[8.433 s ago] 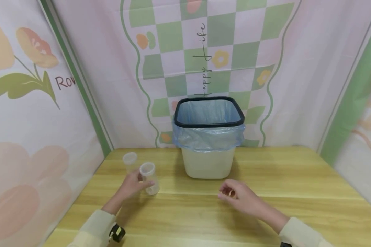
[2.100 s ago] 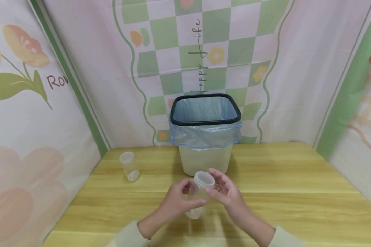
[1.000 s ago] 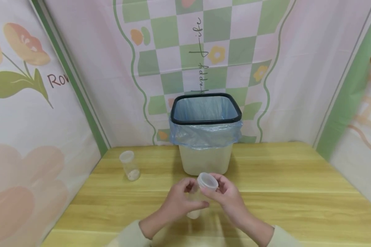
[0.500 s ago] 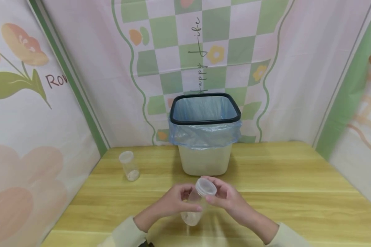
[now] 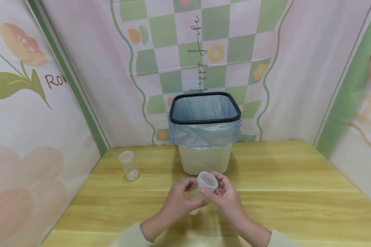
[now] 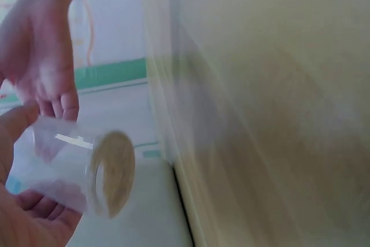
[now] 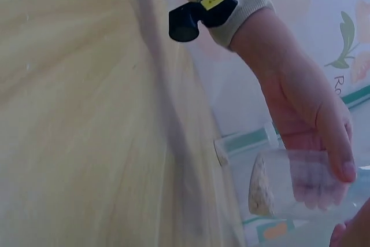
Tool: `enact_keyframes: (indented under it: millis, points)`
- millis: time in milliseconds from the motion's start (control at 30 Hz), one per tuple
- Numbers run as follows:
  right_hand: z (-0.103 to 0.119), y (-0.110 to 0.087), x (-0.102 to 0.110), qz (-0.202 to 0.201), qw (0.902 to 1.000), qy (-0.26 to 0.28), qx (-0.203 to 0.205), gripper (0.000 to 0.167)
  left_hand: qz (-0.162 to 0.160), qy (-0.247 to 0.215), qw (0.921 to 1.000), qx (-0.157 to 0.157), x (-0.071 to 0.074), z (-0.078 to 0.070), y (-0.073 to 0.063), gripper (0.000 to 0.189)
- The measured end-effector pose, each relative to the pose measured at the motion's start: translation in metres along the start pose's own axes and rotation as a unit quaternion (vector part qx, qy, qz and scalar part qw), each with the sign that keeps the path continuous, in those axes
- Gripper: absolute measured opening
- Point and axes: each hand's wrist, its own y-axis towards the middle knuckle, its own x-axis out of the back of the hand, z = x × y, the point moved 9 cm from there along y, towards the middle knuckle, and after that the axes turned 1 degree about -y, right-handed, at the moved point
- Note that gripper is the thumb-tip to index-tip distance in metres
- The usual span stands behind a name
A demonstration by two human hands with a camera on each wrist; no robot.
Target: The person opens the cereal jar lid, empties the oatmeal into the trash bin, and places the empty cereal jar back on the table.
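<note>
A clear plastic jar with a translucent lid (image 5: pixel 207 180) is held slightly tilted in front of the bin. My left hand (image 5: pixel 177 201) grips the jar's body from the left, thumb across the near side. On the right, my right hand (image 5: pixel 230 200) pinches the lid between thumb and fingers. The left wrist view shows the jar (image 6: pixel 66 157) off the table with its base toward the camera. Pale crumbly material (image 7: pixel 261 188) lies at its bottom in the right wrist view. A second clear lidded jar (image 5: pixel 130 168) stands upright at the left with pale material inside.
A cream bin (image 5: pixel 205 161) with a black rim (image 5: pixel 205 122) and a blue plastic liner (image 5: pixel 204 136) stands at the back middle of the wooden table (image 5: pixel 281 178). Patterned curtains (image 5: pixel 170 31) close off the back and both sides.
Since the oldest frame, my left hand has brought the jar rightward to the middle and my right hand has taken its lid. Lately the jar tilted nearer, then came back up slightly.
</note>
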Motion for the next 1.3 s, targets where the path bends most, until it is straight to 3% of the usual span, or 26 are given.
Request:
enact_keyframes:
  millis: [133,233,367,500,667,767,1000,1167,1300]
  points:
    - [-0.004,-0.002,-0.002,-0.035,0.9993,-0.001,-0.014,0.06,-0.044,0.072,0.9956,-0.041,0.0,-0.011,-0.004,0.054]
    - [-0.007,-0.004,-0.002,-0.057,0.9982,-0.001,-0.02,0.056,-0.056,0.106,0.991,-0.06,-0.003,-0.016,-0.006,0.054]
    - [-0.009,-0.005,-0.002,-0.067,0.9976,-0.004,-0.019,0.054,-0.055,0.114,0.9897,-0.067,-0.005,-0.017,-0.008,0.054]
    - [-0.01,-0.004,0.0,-0.052,0.9984,-0.008,-0.019,0.053,-0.037,0.099,0.993,-0.052,-0.006,-0.014,-0.007,0.053]
    - [-0.006,0.0,0.002,-0.008,0.9999,-0.012,-0.005,0.054,0.004,0.034,0.9993,-0.012,-0.003,-0.008,-0.003,0.052]
    - [-0.002,0.002,0.0,0.043,0.999,-0.004,0.009,0.056,0.032,-0.014,0.9993,0.011,-0.002,-0.003,-0.002,0.051]
    - [0.003,0.006,-0.007,0.177,0.9837,0.007,0.03,0.058,0.107,-0.117,0.986,0.051,-0.007,0.007,0.001,0.042]
    - [0.001,0.006,-0.01,0.228,0.973,0.015,0.034,0.057,0.132,-0.133,0.98,0.066,-0.01,0.012,0.0,0.038]
    - [0.003,0.006,-0.011,0.225,0.9736,0.016,0.037,0.061,0.123,-0.13,0.9814,0.07,-0.01,0.014,0.0,0.039]
